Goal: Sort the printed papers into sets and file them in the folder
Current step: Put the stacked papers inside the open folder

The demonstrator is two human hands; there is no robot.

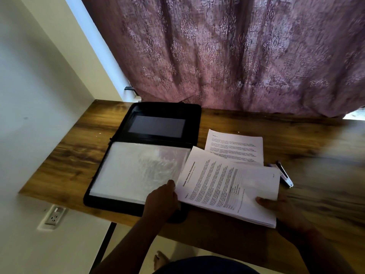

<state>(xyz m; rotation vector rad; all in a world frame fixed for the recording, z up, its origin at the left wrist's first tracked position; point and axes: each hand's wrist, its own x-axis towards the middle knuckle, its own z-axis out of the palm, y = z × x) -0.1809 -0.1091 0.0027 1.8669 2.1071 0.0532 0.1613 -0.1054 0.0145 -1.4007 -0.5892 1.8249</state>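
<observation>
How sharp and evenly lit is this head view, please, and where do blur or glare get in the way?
Head view: dim overall, with daylight at the curtain's edges; motion blur smears the table at right; glare whitens the folder's plastic sleeve; the papers' heading is readable but the body text is not; wide-angle bending tilts the wall.

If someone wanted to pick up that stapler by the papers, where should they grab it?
Probably across the stapler's long sides at mid-body, coming from above or its right. It lies flat on the table with its left end close to the paper stack, so the right side offers bare wood for fingers.
</observation>
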